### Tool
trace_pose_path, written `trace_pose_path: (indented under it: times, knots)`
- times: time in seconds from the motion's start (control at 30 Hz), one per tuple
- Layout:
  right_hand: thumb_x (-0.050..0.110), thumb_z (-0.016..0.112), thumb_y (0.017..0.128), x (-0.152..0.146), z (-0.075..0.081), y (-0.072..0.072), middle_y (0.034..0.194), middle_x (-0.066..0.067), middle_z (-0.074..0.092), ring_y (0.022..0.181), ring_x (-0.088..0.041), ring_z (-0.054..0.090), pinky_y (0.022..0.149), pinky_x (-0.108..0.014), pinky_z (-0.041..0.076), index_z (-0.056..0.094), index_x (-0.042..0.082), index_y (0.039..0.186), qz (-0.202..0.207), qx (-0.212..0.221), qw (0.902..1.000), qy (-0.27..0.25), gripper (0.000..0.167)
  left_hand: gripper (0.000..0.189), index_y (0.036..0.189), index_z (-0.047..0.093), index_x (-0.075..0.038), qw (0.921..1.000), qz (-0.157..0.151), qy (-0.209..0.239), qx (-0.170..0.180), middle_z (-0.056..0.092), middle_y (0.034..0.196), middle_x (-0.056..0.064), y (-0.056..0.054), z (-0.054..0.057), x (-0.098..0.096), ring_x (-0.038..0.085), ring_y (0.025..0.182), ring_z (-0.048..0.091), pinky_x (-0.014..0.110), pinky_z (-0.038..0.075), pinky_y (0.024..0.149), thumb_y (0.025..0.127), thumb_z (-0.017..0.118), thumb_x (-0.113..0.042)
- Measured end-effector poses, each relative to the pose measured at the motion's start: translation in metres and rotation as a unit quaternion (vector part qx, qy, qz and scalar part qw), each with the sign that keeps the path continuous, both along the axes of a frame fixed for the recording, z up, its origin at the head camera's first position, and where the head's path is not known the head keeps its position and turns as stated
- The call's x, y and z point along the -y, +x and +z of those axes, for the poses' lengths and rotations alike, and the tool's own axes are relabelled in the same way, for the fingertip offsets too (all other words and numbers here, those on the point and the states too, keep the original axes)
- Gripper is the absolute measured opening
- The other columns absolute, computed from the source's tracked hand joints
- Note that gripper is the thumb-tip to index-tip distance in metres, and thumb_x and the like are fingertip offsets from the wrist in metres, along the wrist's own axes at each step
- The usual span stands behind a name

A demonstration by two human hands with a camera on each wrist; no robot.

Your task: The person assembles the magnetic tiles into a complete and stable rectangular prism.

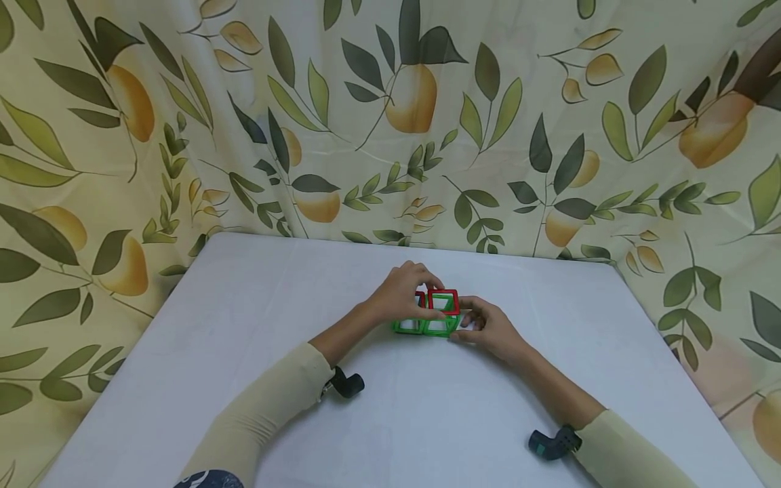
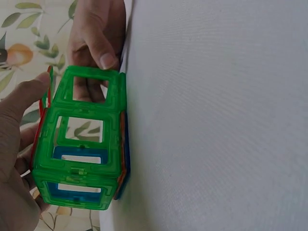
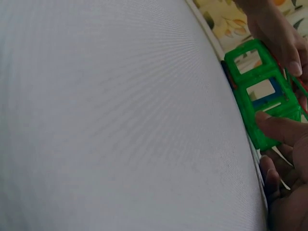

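Note:
A small box of magnetic tiles (image 1: 441, 327) stands on the table, its front made of green square frames, with blue (image 2: 82, 154) and orange tiles showing behind and beneath. A red square tile (image 1: 457, 301) is tilted up from the top at the right end, a green one just behind it. My left hand (image 1: 399, 293) reaches over the box and pinches the raised red tile between thumb and fingers. At the right end, my right hand (image 1: 494, 331) grips the box, its thumb (image 3: 276, 126) on the green front and its fingers partly hidden behind.
A white cloth covers the table (image 1: 403, 420). Behind it hangs a curtain (image 1: 378, 169) printed with fruit and leaves. A black wrist camera (image 1: 348, 384) sits on the left sleeve, another camera (image 1: 552, 444) on the right one.

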State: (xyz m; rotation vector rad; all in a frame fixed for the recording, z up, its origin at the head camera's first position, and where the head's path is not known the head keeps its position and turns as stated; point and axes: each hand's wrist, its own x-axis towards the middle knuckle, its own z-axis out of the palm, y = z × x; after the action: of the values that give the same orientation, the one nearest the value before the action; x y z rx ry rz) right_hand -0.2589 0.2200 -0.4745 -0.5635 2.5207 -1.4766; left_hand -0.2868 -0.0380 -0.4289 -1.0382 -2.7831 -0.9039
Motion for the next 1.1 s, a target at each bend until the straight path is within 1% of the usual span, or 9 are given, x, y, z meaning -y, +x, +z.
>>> trace_pose_path:
  times: [0.17, 0.33, 0.47, 0.53, 0.63, 0.73, 0.87, 0.97, 1.1]
  knots:
    - [0.005, 0.087, 0.085, 0.000, -0.003, -0.002, 0.116, -0.014, 0.065, 0.090, -0.031, 0.055, 0.070, -0.027, 0.045, 0.056, -0.003, 0.143, 0.004, -0.003, 1.0000, -0.005, 0.066, 0.050, 0.125, 0.075, -0.020, 0.9999, 0.007, -0.013, -0.001, 0.066, 0.119, -0.003, 0.000, -0.004, -0.001, 0.016, 0.112, 0.050, 0.038, 0.043, 0.092, 0.086, 0.087, -0.048]
    - [0.005, 0.089, 0.083, -0.001, -0.004, -0.001, 0.112, -0.014, 0.065, 0.090, -0.030, 0.055, 0.071, -0.026, 0.045, 0.059, -0.001, 0.141, 0.000, 0.000, 1.0000, -0.004, 0.065, 0.049, 0.124, 0.076, -0.021, 0.9998, 0.010, -0.014, 0.000, 0.066, 0.118, -0.003, 0.001, -0.007, -0.001, 0.016, 0.111, 0.051, 0.038, 0.042, 0.091, 0.085, 0.088, -0.048]
    - [0.006, 0.089, 0.083, -0.002, -0.004, -0.001, 0.112, -0.014, 0.065, 0.091, -0.031, 0.055, 0.072, -0.026, 0.045, 0.060, 0.000, 0.140, -0.002, 0.001, 1.0000, 0.001, 0.065, 0.050, 0.125, 0.075, -0.021, 0.9999, 0.010, -0.013, -0.002, 0.065, 0.118, -0.003, 0.000, -0.008, -0.001, 0.016, 0.111, 0.050, 0.038, 0.042, 0.091, 0.084, 0.088, -0.048]
    - [0.005, 0.089, 0.083, -0.001, -0.004, 0.000, 0.113, -0.015, 0.064, 0.091, -0.032, 0.055, 0.072, -0.026, 0.045, 0.060, 0.000, 0.141, -0.002, 0.001, 1.0000, -0.002, 0.065, 0.051, 0.125, 0.075, -0.021, 0.9999, 0.008, -0.013, -0.003, 0.065, 0.118, -0.003, 0.001, -0.009, -0.001, 0.016, 0.111, 0.051, 0.037, 0.043, 0.091, 0.084, 0.088, -0.049]
    - [0.004, 0.088, 0.083, -0.001, -0.004, 0.000, 0.115, -0.014, 0.064, 0.091, -0.033, 0.055, 0.071, -0.026, 0.045, 0.058, -0.002, 0.141, 0.000, -0.001, 1.0000, -0.007, 0.066, 0.057, 0.131, 0.073, -0.019, 0.9999, 0.005, -0.014, 0.004, 0.066, 0.120, -0.002, 0.002, -0.009, 0.001, 0.018, 0.112, 0.052, 0.038, 0.043, 0.091, 0.084, 0.088, -0.048]
    - [0.004, 0.088, 0.084, 0.000, -0.005, -0.001, 0.116, -0.013, 0.065, 0.090, -0.032, 0.055, 0.070, -0.027, 0.045, 0.058, -0.003, 0.142, 0.000, -0.003, 0.9999, -0.010, 0.066, 0.065, 0.139, 0.067, -0.016, 0.9994, 0.006, -0.021, 0.027, 0.066, 0.124, 0.001, 0.004, -0.009, 0.004, 0.020, 0.116, 0.052, 0.042, 0.044, 0.095, 0.086, 0.087, -0.048]
    - [0.003, 0.088, 0.083, 0.000, -0.005, -0.002, 0.113, -0.013, 0.065, 0.089, -0.029, 0.055, 0.070, -0.026, 0.045, 0.058, -0.002, 0.142, -0.006, -0.001, 1.0000, -0.003, 0.067, 0.071, 0.144, 0.062, -0.014, 0.9969, 0.024, -0.020, 0.072, 0.064, 0.133, 0.004, 0.007, -0.011, 0.013, 0.022, 0.124, 0.052, 0.047, 0.043, 0.102, 0.085, 0.087, -0.045]
    - [0.001, 0.088, 0.082, 0.000, -0.005, -0.003, 0.112, -0.015, 0.065, 0.089, -0.030, 0.055, 0.070, -0.025, 0.045, 0.058, -0.002, 0.142, -0.013, 0.005, 0.9999, 0.002, 0.068, 0.074, 0.144, 0.060, -0.013, 0.9936, 0.038, -0.001, 0.107, 0.062, 0.136, 0.003, 0.007, -0.014, 0.022, 0.021, 0.127, 0.051, 0.043, 0.047, 0.103, 0.083, 0.090, -0.042]
    - [0.000, 0.088, 0.082, 0.000, -0.004, -0.002, 0.115, -0.016, 0.064, 0.091, -0.033, 0.055, 0.070, -0.025, 0.044, 0.057, -0.002, 0.144, -0.017, 0.010, 0.9998, 0.000, 0.069, 0.078, 0.144, 0.057, -0.009, 0.9885, 0.041, 0.017, 0.144, 0.061, 0.135, 0.005, 0.004, -0.019, 0.035, 0.021, 0.125, 0.052, 0.035, 0.052, 0.099, 0.081, 0.093, -0.035]
